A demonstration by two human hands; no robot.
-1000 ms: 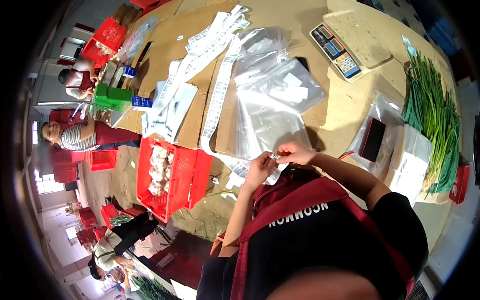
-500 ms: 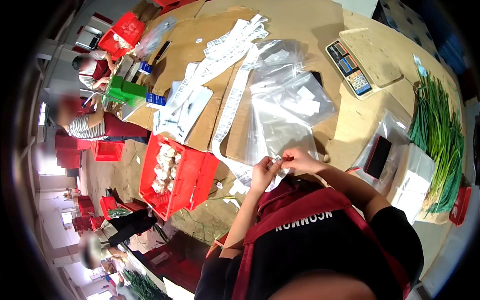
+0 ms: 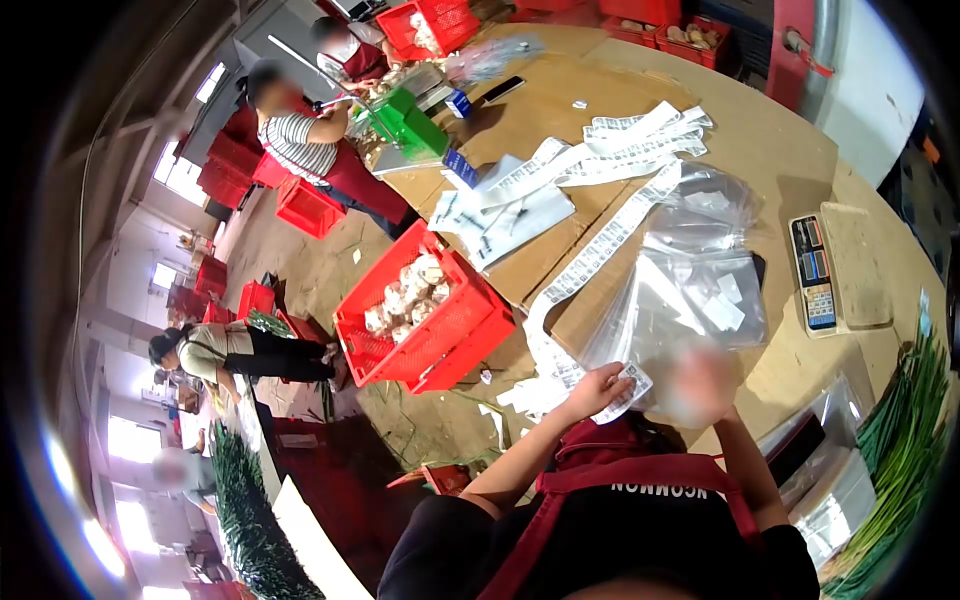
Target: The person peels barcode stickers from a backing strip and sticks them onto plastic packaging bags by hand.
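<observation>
My left hand is closed on the end of a long strip of printed white labels. From there the strip runs up over the cardboard and lies in folds farther back on the table. My right hand is at the near edge of a pile of clear plastic bags. It is blurred, so its fingers and anything in them cannot be made out. Small white paper pieces lie on the bags.
On the right are a digital scale, a dark phone on plastic packs and long green stalks. To the left stands a red crate with pale bulbs. Several co-workers are at the left, one in a striped shirt by a green box.
The view has swung, so the table sits farther right. My hands, close together at the label before, are now apart: the left keeps the strip, the right has moved away over the bags.
</observation>
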